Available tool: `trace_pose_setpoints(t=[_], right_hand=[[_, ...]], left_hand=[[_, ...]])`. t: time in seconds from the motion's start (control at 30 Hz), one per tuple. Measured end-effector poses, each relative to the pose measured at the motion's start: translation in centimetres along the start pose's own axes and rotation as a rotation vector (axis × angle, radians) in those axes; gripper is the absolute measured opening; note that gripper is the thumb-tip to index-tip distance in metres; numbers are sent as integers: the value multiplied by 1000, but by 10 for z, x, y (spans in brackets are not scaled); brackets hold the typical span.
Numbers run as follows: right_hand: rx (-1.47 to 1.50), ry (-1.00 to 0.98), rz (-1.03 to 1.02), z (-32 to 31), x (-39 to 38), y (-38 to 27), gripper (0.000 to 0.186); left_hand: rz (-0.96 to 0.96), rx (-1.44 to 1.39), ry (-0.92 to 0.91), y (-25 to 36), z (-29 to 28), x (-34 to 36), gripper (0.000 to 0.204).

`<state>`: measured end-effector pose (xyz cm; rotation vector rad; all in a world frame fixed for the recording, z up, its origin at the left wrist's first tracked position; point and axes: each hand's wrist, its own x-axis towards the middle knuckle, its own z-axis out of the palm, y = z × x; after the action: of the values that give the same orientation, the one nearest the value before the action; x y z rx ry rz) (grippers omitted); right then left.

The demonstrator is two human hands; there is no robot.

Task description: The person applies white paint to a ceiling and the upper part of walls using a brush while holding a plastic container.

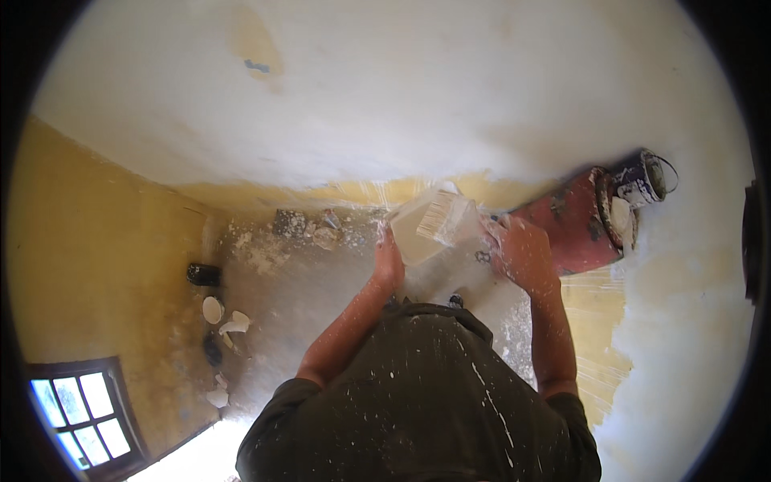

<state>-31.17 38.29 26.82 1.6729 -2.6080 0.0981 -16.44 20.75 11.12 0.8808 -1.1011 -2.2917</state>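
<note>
My left hand (389,259) grips the side of a pale, angular paint container (408,241) in front of my chest. Whitish paint seems to fill it. My right hand (518,247) is closed around a wide paintbrush (442,218), whose handle is mostly hidden by the fingers. The brush's pale bristles lie over the container, and whether they touch the paint I cannot tell. White splatters mark both arms and my dark shirt (401,386).
A rusty red drum (566,221) stands at the right, with a paint-smeared bucket (638,181) on it. The wall ahead (385,96) is mostly white above a yellow strip. A black container (204,275) and scraps lie by the left wall. Debris (305,227) sits along the far floor edge.
</note>
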Motion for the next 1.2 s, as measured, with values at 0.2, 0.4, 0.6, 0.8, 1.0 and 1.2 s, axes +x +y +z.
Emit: trace_pose_setpoints(t=[0.2, 0.4, 0.6, 0.8, 1.0, 1.2], right_hand=[[-167, -84, -72, -42, -12, 21, 10], [-219, -75, -130, -53, -26, 59, 4], [-304, -137, -118, -79, -33, 77, 3], [-268, -283, -106, -88, -28, 70, 12], [-349, -404, -355, -102, -13, 46, 12], [-311, -480, -262, -66, 10, 37, 10]], left_hand=[[-84, -143, 16, -36, 51, -5, 59], [-128, -129, -5, -67, 111, -17, 59], [122, 151, -44, -56, 136, -33, 51], [149, 151, -27, -70, 143, -29, 50], [-6, 236, 40, -33, 159, -46, 48], [128, 162, -31, -21, 143, -38, 46]])
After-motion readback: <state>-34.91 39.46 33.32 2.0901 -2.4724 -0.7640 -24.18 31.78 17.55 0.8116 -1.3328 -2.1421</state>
